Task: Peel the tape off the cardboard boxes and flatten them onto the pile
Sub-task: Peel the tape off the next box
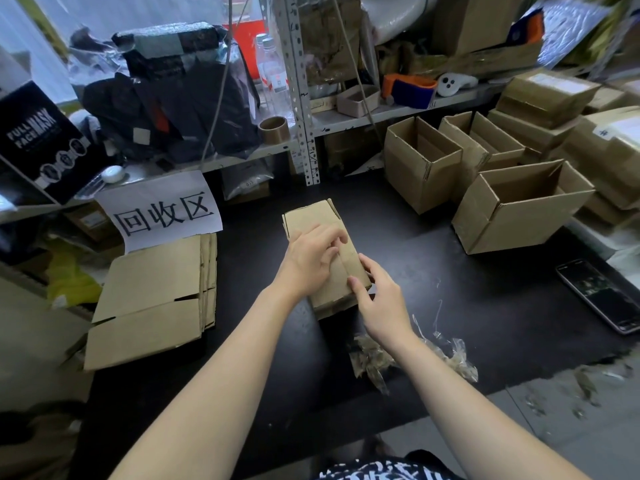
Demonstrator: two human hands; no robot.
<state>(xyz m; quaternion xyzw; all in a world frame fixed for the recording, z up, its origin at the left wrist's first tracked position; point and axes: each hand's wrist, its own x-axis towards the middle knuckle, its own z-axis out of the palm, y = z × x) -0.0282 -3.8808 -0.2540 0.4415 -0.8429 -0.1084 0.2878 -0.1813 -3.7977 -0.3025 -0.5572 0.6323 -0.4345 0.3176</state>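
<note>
Centrally, box (pixel 311 216) under left fingers (pixel 325 234); right fingers (pixel 372 270) grip near corner.

Phone (pixel 602 296) face-up on desk (pixel 485 271), R side. Black mask box (pixel 34 143) far L, white sign (pixel 162 209) beside it. Clear bottles (pixel 273 71) & black bags (pixel 173 98) on shelf (pixel 242 159); orange-blue dispenser (pixel 410 90) further R.

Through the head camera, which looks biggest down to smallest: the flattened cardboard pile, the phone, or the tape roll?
Largest first: flattened cardboard pile, phone, tape roll, which sits farther back, so less sure.
</note>
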